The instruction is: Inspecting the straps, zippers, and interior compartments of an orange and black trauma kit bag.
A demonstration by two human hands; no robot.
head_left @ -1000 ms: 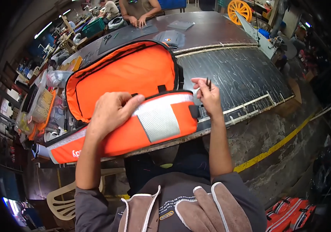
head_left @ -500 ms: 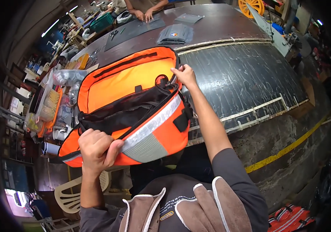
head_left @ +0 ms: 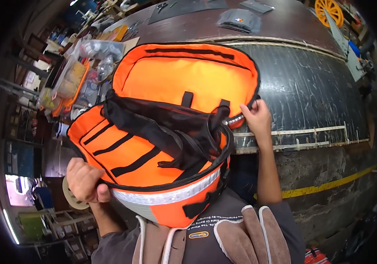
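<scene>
An orange bag (head_left: pixel 171 79) lies unzipped in front of me, its lid folded back on the table's edge and its body tilted toward my chest. Black mesh (head_left: pixel 162 115) hangs between lid and body, and black elastic straps (head_left: pixel 120 149) cross the orange inner wall. A silver reflective band (head_left: pixel 166 196) runs along the outside near me. My left hand (head_left: pixel 85 179) is closed round the body's near-left rim. With thumb and fingers, my right hand (head_left: pixel 257 118) pinches the zippered edge at the lid's right corner.
The dark worktable (head_left: pixel 303 88) spreads beyond the bag. A stack of grey pieces in clear plastic (head_left: pixel 240 20) and scissors (head_left: pixel 162 6) lie at its far side. Clear plastic boxes (head_left: pixel 71 79) stand at left. An orange wheel (head_left: pixel 329 12) is far right.
The bag has been opened wider and drawn toward me, its inside now showing. My right hand has moved right and nearer with the lid edge; my left has moved left and down.
</scene>
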